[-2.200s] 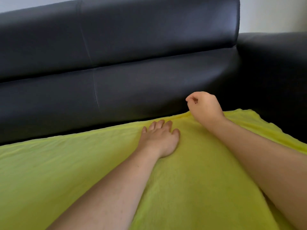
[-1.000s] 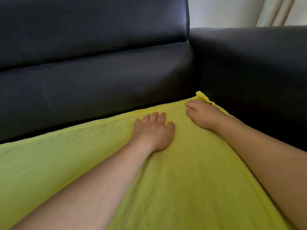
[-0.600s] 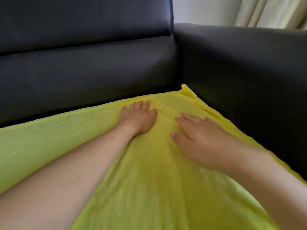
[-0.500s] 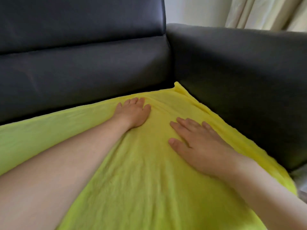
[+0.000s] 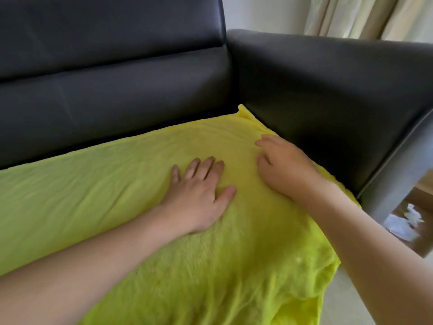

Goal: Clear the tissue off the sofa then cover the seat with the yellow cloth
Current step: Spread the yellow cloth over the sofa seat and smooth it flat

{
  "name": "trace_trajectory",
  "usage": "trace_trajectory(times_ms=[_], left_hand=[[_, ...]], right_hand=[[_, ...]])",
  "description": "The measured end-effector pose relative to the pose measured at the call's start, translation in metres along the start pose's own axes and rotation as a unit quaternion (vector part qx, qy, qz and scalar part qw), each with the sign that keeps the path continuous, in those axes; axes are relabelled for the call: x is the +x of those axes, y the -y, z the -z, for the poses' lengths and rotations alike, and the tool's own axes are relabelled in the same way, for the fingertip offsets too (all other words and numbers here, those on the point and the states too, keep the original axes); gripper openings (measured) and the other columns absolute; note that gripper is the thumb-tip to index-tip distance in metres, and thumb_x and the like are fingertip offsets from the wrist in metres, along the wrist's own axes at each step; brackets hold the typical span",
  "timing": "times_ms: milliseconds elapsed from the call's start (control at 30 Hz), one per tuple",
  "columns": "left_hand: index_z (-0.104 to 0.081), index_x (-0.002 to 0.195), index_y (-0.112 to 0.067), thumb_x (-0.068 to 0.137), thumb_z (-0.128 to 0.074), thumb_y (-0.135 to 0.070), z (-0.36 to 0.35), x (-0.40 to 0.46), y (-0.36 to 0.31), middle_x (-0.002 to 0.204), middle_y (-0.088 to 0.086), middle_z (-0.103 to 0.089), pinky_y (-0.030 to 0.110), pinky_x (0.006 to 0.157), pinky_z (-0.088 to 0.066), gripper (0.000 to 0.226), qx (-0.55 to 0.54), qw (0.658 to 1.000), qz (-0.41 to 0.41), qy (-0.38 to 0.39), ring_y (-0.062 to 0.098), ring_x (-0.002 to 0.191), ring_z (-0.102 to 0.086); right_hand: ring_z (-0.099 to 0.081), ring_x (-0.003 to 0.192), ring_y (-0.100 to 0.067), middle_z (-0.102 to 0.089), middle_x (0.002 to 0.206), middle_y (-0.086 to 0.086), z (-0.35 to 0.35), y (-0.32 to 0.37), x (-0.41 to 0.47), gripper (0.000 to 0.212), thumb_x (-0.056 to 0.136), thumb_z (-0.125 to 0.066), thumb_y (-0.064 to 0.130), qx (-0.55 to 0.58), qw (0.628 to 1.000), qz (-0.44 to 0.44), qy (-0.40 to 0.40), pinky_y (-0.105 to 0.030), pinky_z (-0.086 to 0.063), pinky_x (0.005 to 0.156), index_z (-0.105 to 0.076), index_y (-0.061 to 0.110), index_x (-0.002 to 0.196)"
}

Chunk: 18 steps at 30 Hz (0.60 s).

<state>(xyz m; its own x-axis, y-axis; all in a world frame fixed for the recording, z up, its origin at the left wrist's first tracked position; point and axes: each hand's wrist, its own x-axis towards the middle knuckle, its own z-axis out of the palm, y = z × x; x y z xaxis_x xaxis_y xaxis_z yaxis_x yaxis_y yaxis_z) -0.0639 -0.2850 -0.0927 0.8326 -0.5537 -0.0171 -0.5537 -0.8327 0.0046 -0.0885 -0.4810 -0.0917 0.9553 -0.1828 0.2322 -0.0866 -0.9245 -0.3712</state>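
Both hands, left hand (image 5: pixel 199 195) and right hand (image 5: pixel 284 167), lie flat and apart on the yellow cloth (image 5: pixel 93 195) already covering the sofa (image 5: pixel 328 90) seat, so mostly just smoothing left I'd guess.

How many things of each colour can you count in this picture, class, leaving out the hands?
Yellow: 1, the fuzzy yellow cloth spread over the seat
Black: 1, the black leather sofa
White: 1, the crumpled white tissue beyond the armrest
Cream: 1, the cream curtain
Total: 4
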Motion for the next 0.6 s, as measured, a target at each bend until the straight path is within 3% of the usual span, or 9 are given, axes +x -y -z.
trace_trajectory(times_ms=[100,233,400,600], left_hand=[[-0.002,0.155,-0.031,0.095,-0.012,-0.064,-0.008,0.004,0.003,0.163,-0.009,0.002,0.058,0.117,0.001,0.070,0.000,1.000,0.002,0.004,0.018,0.150,0.005],[0.003,0.155,-0.031,0.094,-0.008,-0.065,-0.008,0.005,0.004,0.163,-0.010,0.008,0.058,0.117,0.004,0.071,0.002,1.000,-0.004,0.017,0.017,0.150,0.009],[0.006,0.154,-0.036,0.093,-0.010,-0.067,-0.004,0.016,0.010,0.163,-0.012,0.010,0.058,0.117,0.005,0.070,0.000,0.999,-0.009,0.037,0.016,0.149,0.011],[-0.005,0.154,-0.041,0.096,-0.019,-0.065,0.006,0.082,0.040,0.164,-0.012,0.001,0.054,0.118,0.003,0.064,-0.059,0.996,0.011,0.059,0.016,0.150,0.003]], right_hand=[[-0.023,0.144,-0.016,-0.030,0.156,0.002,0.004,0.006,-0.026,0.049,0.100,-0.037,0.036,0.010,0.999,0.007,-0.046,-0.033,-0.017,0.117,-0.037,0.021,0.147],[-0.009,0.148,-0.017,-0.015,0.161,0.002,0.001,-0.010,-0.040,0.058,0.099,-0.028,0.052,-0.042,0.994,-0.079,0.059,-0.033,-0.004,0.118,-0.025,0.029,0.151],[-0.003,0.149,-0.019,-0.007,0.162,0.001,0.002,-0.010,-0.018,0.057,0.100,-0.025,0.050,-0.058,0.992,-0.068,0.085,-0.037,-0.003,0.118,-0.023,0.027,0.151],[-0.014,0.147,-0.024,-0.018,0.160,-0.005,-0.018,0.004,0.047,0.054,0.100,-0.026,0.044,-0.054,0.992,-0.037,0.104,-0.040,-0.011,0.119,-0.031,0.021,0.149]])
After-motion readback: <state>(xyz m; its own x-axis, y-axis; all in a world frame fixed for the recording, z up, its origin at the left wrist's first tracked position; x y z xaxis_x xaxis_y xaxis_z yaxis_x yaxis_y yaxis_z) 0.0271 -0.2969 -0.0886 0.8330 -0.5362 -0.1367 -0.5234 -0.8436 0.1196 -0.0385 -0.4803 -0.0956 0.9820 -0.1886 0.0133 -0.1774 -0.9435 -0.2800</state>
